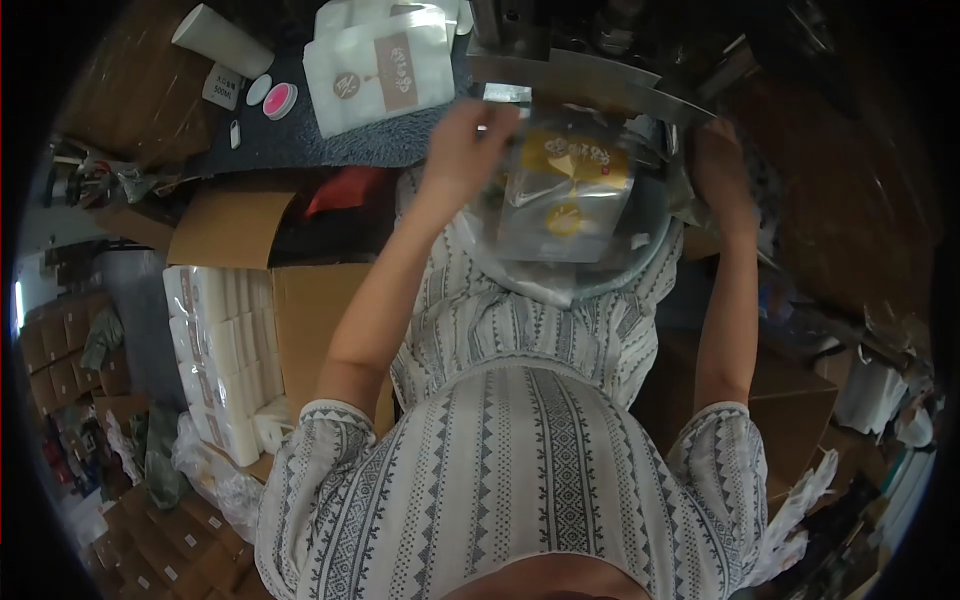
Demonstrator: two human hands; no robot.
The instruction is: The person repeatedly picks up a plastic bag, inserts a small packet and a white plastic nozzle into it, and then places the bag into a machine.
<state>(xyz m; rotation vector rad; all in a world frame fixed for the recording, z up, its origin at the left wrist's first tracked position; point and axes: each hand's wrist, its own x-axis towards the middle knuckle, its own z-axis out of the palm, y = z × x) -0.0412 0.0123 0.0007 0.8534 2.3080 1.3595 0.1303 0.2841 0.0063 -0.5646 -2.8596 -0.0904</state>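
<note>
My left hand is curled and motion-blurred, just left of a silver pouch with a yellow label; whether its fingertips touch anything is unclear. The pouch lies over a round clear bowl or bag-lined tub at my lap. At the right end of a metal plate is my right hand, dim and blurred, its fingers mostly hidden. A stack of white pouches with brown labels lies on a blue-grey cloth, to the left of my left hand.
Left on the work surface are a white cup, a round pink-filled container and a small labelled box. An open carton with stacked white packs stands at my left side. Another carton is at my right.
</note>
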